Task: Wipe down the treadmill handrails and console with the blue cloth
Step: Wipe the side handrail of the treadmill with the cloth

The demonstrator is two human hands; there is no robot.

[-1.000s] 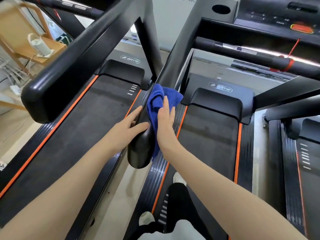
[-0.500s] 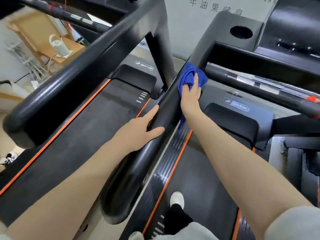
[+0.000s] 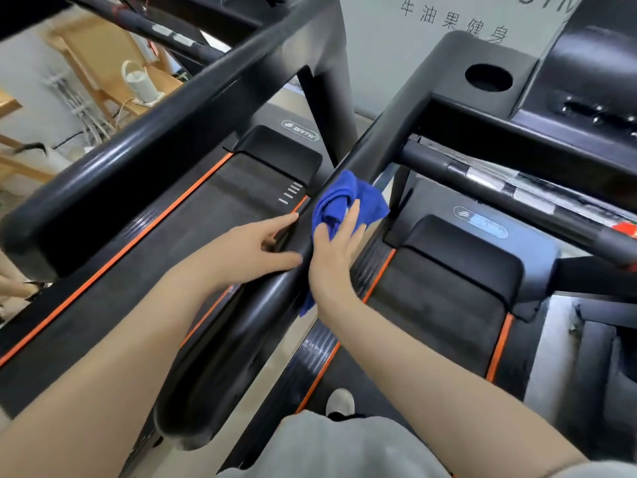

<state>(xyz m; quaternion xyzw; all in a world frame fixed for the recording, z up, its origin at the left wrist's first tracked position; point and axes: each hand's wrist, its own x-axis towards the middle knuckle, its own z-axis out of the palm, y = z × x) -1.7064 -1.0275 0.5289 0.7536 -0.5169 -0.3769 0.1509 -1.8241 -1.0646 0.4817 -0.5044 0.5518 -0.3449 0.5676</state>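
Blue cloth (image 3: 346, 205) pressed onto handrail (image 3: 275, 291) by flat right hand (image 3: 336, 251); left hand (image 3: 248, 250) rests spread

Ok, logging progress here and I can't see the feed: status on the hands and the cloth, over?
Right hand pressing blue cloth on the handrail, midway. Left hand resting flat on the same rail. Console untouched. Nothing in the way.

Two hands: the left hand (image 3: 255, 248) and the right hand (image 3: 336, 251). One blue cloth (image 3: 344, 201) under the right hand. Two treadmill belts: one belt (image 3: 144, 243) left of the left hand, one belt (image 3: 431, 326) right of the right hand. One round cup hole (image 3: 488, 77) above the right hand. One white shoe (image 3: 339, 401) below it.
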